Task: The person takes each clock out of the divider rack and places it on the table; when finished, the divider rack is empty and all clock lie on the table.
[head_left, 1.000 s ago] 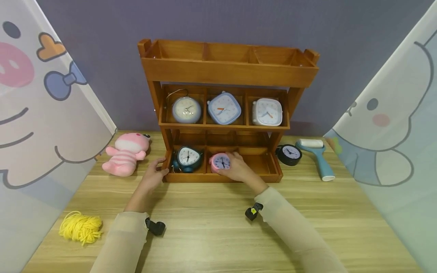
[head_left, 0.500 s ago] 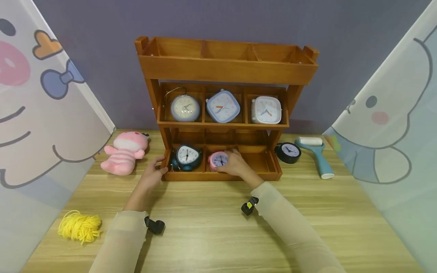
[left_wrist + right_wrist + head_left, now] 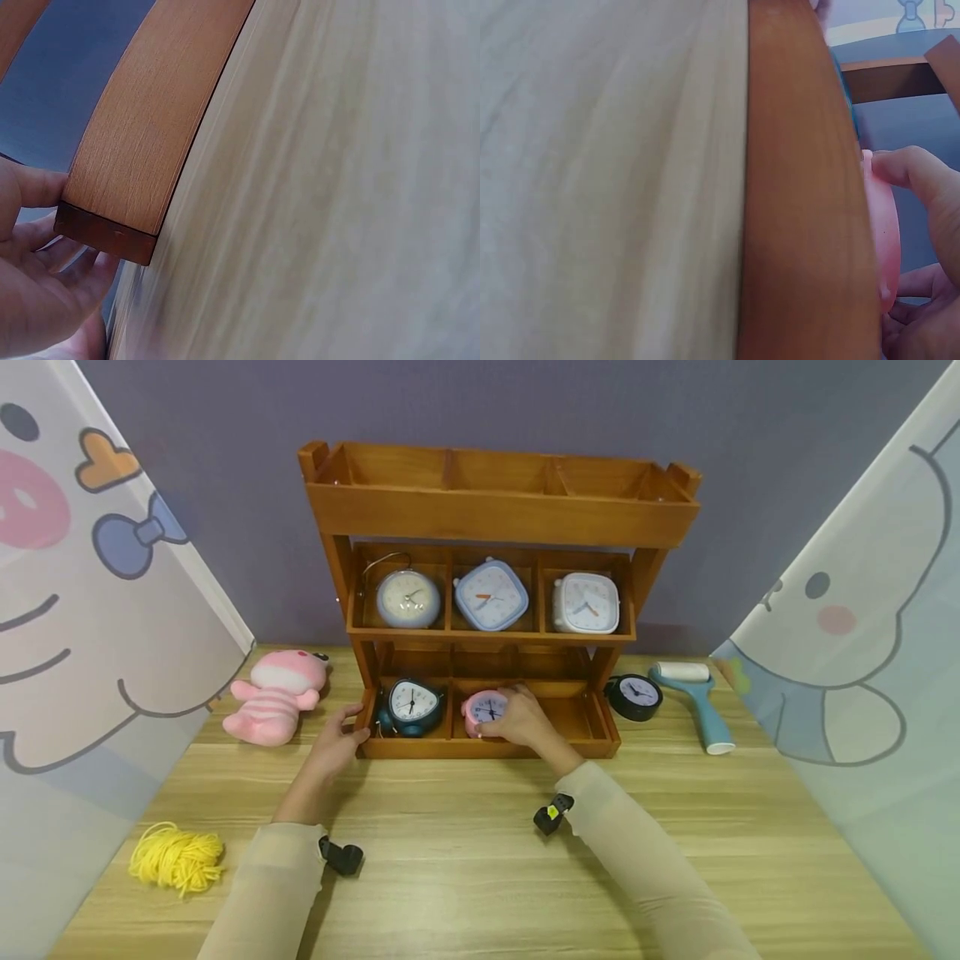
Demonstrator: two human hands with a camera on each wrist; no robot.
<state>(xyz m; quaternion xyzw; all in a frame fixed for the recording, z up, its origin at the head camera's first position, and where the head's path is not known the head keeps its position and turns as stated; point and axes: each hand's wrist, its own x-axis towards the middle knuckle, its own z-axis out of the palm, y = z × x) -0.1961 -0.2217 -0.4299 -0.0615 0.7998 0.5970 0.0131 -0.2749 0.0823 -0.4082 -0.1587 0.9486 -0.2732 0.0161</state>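
Note:
In the head view a pink clock stands in the middle of the bottom tier of a wooden shelf. The right hand grips it from its right side. In the right wrist view, thumb and fingers of that hand hold the pink clock behind the shelf's front board. The left hand holds the shelf's lower left corner, beside a dark teal clock. In the left wrist view the left hand has its thumb and fingers around the end of the wooden board.
Three clocks stand on the middle tier: a round one, a blue one and a white one. Right of the shelf lie a black clock and a lint roller. A pink plush and yellow yarn lie at left.
Between the last two head frames, the pink clock has turned slightly and shifted a little to the right in the right hand. The left hand has stayed on the shelf's corner.

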